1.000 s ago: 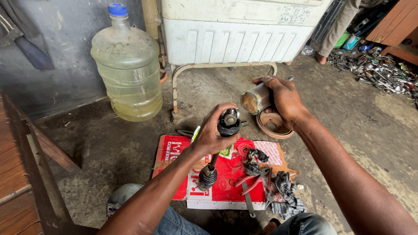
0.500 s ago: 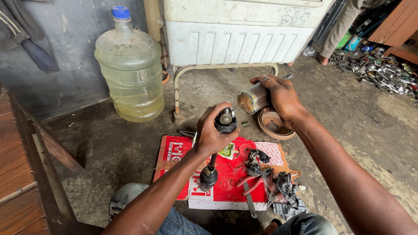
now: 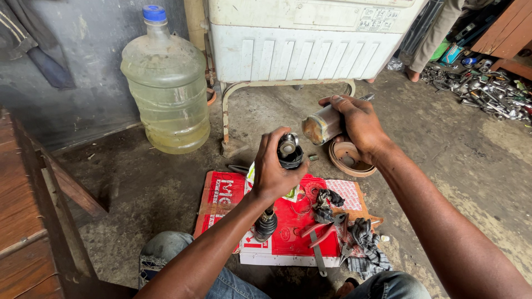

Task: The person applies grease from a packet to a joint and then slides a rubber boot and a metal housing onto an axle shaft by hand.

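Concrete floor [image 3: 166, 182], red cardboard [image 3: 221, 194]: your left hand [image 3: 274, 171] grip stays clamped on the axle shaft [image 3: 288, 152]; right hand [image 3: 360, 127] has brought the tin [image 3: 321, 126] closer.

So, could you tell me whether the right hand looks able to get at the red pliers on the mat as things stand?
Probably not at once: the right hand is closed round a metal can, so it has no free fingers. The path itself looks open, since the red pliers lie uncovered on the mat, below that hand.
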